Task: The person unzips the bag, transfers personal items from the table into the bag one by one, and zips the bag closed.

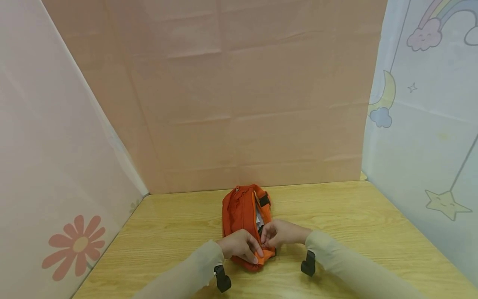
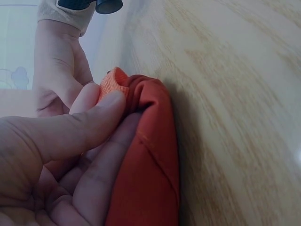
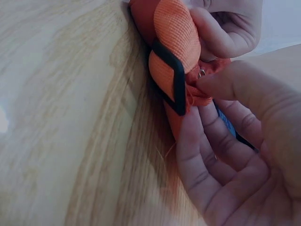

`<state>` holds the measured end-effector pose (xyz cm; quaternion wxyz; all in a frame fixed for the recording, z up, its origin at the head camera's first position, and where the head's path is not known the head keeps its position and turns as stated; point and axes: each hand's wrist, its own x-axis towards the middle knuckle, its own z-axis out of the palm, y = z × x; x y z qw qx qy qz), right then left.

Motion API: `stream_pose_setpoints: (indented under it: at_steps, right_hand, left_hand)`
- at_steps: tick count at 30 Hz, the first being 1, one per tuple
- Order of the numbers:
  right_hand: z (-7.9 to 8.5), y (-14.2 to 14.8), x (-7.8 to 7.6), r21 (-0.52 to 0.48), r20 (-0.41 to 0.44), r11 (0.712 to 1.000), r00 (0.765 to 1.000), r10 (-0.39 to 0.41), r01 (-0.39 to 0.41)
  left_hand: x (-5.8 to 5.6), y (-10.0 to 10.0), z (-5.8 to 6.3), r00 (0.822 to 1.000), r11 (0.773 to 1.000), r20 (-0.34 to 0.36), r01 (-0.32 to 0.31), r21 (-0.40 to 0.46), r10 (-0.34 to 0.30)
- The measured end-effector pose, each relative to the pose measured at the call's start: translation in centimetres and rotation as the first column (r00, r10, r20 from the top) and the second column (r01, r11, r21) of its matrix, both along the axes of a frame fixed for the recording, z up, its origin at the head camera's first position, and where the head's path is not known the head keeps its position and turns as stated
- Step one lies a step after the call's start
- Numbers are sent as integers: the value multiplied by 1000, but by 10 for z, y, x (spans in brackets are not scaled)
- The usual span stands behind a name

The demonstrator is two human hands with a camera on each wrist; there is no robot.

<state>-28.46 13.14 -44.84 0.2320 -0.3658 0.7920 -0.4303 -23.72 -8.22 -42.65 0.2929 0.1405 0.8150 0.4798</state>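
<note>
A red-orange waist bag (image 1: 234,214) lies on the table, its long zipped opening parted along the right side. White and dark contents (image 1: 258,219) show inside the gap. My left hand (image 1: 239,245) pinches the bag's near end, thumb on the orange webbing (image 2: 113,87) and fingers against the red fabric. Opposite it, my right hand (image 1: 282,234) has thumb and fingertips at the near end of the zipper, pinching around a small metal zipper pull (image 3: 202,73). Beside those fingertips, a black plastic strap loop (image 3: 178,77) hangs on the webbing.
The wooden table (image 1: 168,232) extends around the bag. A tan cloth backdrop (image 1: 239,104) rises behind, and printed curtains (image 1: 418,158) stand at both sides. A black buckle (image 1: 264,199) sits at the bag's far end.
</note>
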Motion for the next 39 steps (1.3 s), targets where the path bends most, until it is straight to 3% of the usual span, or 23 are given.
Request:
stream_pose_setpoints:
  at_steps: [5, 12, 17, 24, 29, 32, 35, 39]
  right_hand:
    - [1, -3, -1, 18, -90, 1000, 996, -22, 24]
    - [7, -8, -7, -18, -139, 999, 989, -49, 47]
    - [11, -9, -23, -28, -235, 993, 964, -121, 118]
    - [19, -10, -51, -6, -304, 983, 936, -176, 183]
    - [27, -4, -72, -23, -338, 945, 887, -316, 328]
    - [30, 3, -86, -88, -329, 903, 843, -426, 421]
    - [30, 8, -95, -151, -307, 855, 799, -517, 496]
    - [25, 4, -99, -193, -293, 839, 786, -544, 509]
  left_hand:
    - [0, -3, 1, 1000, 1000, 18, 14, 7, -14]
    - [-1, -8, 2, 998, 999, 35, 50, -6, -49]
    - [0, -10, 3, 997, 997, 39, 71, -4, -70]
    - [0, -12, 2, 994, 996, 55, 93, 6, -94]
    - [4, -11, 2, 986, 990, 91, 143, -8, -142]
    - [8, -9, 1, 977, 983, 113, 182, -4, -180]
    - [9, -8, 1, 976, 984, 127, 176, 10, -175]
    - [5, -8, 1, 981, 989, 132, 142, 33, -145]
